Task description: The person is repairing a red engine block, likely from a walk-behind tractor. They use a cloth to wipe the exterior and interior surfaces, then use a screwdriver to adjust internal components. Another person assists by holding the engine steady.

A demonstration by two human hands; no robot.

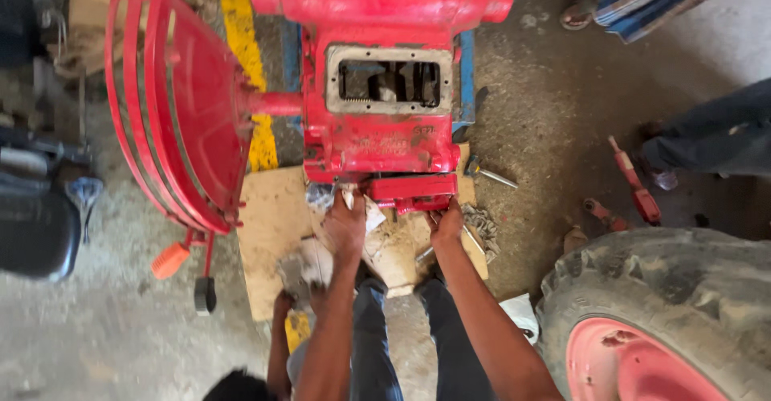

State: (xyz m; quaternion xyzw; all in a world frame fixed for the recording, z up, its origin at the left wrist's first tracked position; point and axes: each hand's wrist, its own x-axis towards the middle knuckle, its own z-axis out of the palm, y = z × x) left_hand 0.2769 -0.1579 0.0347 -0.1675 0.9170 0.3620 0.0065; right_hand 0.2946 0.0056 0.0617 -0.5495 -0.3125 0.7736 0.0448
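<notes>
I stand over the red gearbox housing (377, 120), which sits on the floor with its open rectangular window facing up at me, so the gears inside show. At its near edge a small red bracket block (409, 194) juts out, and both my hands are on that end. My left hand (345, 226) is closed round something pale at the housing's lower left corner; I cannot tell what it is. My right hand (446, 224) presses its fingers up under the near edge of the bracket block, steadying it from below.

A cardboard sheet (273, 232) lies under this end, keeping parts and rags off the gritty concrete floor (546, 144). A screwdriver (486, 174) rests just right of the housing, within reach. To the left, a red fender (173, 104) stands out on an axle tube. Near right, a big tyre on a red rim (658, 304) leans in. Below me another person's hand (283, 304) reaches toward the cardboard. Farther right lie 2 red levers (634, 188).
</notes>
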